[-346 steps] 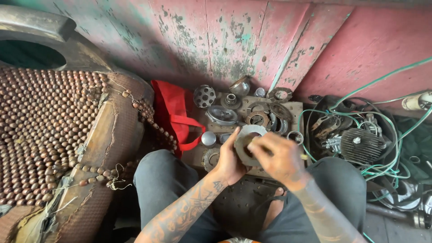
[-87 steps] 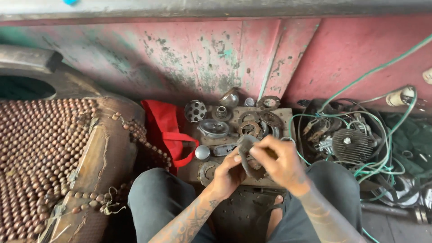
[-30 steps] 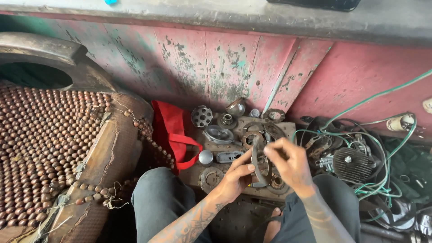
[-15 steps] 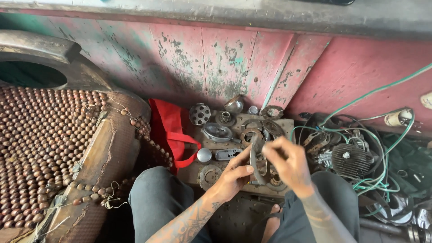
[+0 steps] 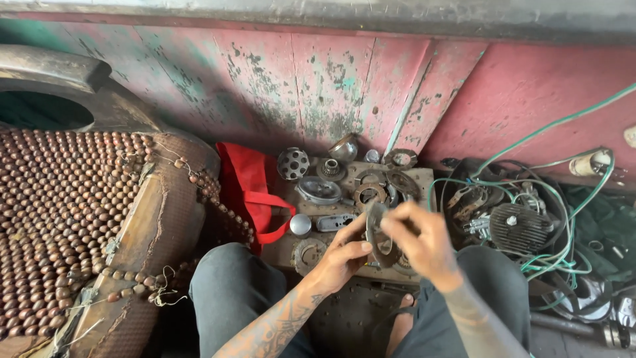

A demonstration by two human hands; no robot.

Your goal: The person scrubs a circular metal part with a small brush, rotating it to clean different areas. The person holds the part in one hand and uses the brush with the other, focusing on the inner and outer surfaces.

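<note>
I hold a round, flat, greasy metal disc (image 5: 377,233) on edge above my knees, over a low wooden board (image 5: 283,246). My left hand (image 5: 339,257) grips the disc's lower left rim with thumb and fingers. My right hand (image 5: 424,240) pinches the disc from the right side, fingers across its face. On the board just beyond lie several worn metal parts: a perforated round hub (image 5: 293,163), a grey oval cover (image 5: 318,190), a toothed ring (image 5: 370,194) and a small shiny cap (image 5: 300,225).
A red cloth bag (image 5: 247,190) lies left of the board. A seat covered in wooden beads (image 5: 59,212) fills the left. At right sit a finned engine part (image 5: 521,227) and tangled green wires (image 5: 554,252). A peeling red wall (image 5: 344,86) stands behind.
The disc went from lying flat between my hands to standing on edge. Both hands shifted slightly around it. The camera view drifted a little.
</note>
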